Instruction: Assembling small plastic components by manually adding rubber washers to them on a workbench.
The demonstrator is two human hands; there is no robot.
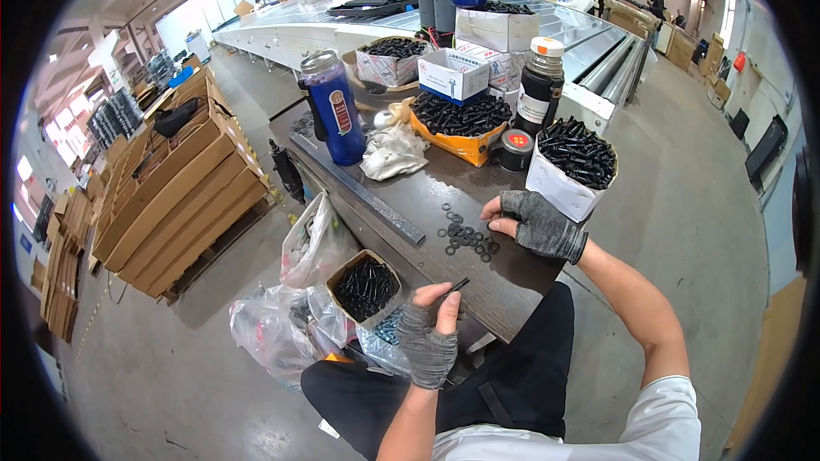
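Note:
My left hand point(430, 340), in a grey fingerless glove, is closed in front of the table edge. A thin black bolt point(459, 287) sticks up between its thumb and index finger. Over the tabletop, my right hand point(540, 224) wears a matching glove and has thumb and index finger drawn together. Whatever lies between those fingertips is too small to make out. Loose black ring washers point(466, 236) are scattered just left of the right fingertips. Behind that hand stands a white box of black bolts point(577, 154).
An orange-edged bag of black parts point(461, 119), a black jar point(540, 85), a small tin point(513, 151), a blue bottle point(342, 115) and white cloth point(393, 152) occupy the table point(504, 290). A metal bar point(376, 203) edges it. Below are a carton of bolts point(366, 288) and plastic bags point(273, 329).

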